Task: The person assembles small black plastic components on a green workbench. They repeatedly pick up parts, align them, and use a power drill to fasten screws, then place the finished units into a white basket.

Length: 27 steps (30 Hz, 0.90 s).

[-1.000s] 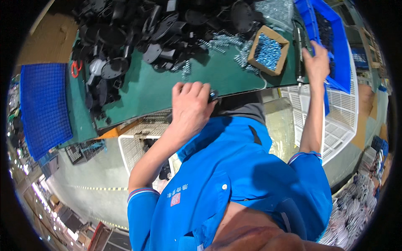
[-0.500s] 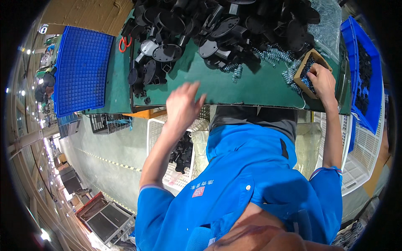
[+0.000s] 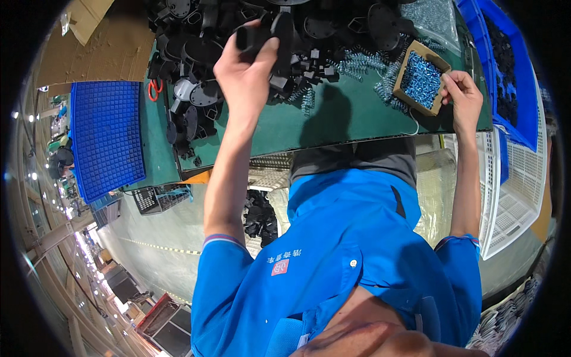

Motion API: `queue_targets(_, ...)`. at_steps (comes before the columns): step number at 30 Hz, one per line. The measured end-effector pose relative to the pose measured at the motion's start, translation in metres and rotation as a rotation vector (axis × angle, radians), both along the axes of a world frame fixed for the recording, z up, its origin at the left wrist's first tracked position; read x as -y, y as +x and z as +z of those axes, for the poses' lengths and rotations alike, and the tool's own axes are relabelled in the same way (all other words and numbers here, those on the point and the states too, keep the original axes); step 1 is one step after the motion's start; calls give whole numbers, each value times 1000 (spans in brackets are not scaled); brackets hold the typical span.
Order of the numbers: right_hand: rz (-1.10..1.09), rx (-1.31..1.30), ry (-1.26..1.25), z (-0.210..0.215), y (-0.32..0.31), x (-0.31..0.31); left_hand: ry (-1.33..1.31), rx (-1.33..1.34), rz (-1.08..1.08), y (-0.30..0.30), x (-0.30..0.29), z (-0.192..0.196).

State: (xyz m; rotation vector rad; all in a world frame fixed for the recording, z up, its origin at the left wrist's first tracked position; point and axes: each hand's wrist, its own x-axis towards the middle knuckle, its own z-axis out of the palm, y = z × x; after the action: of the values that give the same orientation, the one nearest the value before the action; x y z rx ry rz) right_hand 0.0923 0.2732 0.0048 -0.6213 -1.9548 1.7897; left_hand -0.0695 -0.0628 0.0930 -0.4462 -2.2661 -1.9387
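Note:
Over the pile of black parts (image 3: 196,50), my left hand (image 3: 244,80) grips a black plastic part (image 3: 282,38) with a round disc at one end, blurred by motion. My right hand (image 3: 466,98) is at the right rim of a small open cardboard box (image 3: 421,106). Its thumb and forefinger are pinched together; whatever lies between them, if anything, is too small to name. Small shiny blue metal pieces (image 3: 419,80), which look like screws, fill the box. Coil springs (image 3: 355,64) lie loose left of it on the green tabletop (image 3: 273,128).
Orange-handled scissors (image 3: 155,89) lie at the table's left, beside a blue grid-patterned tray (image 3: 107,140) and cardboard (image 3: 101,50). A clear plastic bag (image 3: 431,24) sits behind the box. On the right stand a blue bin (image 3: 526,128) of black pieces and a white basket (image 3: 514,220).
My left hand has reached farther over the table and now holds a black part. My right hand has come out of the box to its right rim. The view has shifted slightly.

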Motion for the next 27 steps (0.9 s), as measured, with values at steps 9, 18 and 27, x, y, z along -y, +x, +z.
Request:
queue_targets(9, -32, -70, -216, 6, 25, 5, 566, 639, -74, 45, 21, -9)
queue_targets(18, -319, 312, -155, -3, 166, -35, -472, -486, -302, 91, -4, -41)
queue_targets(27, -129, 632, 55, -7, 167, -29, -714, -669, -827, 110, -5, -93)
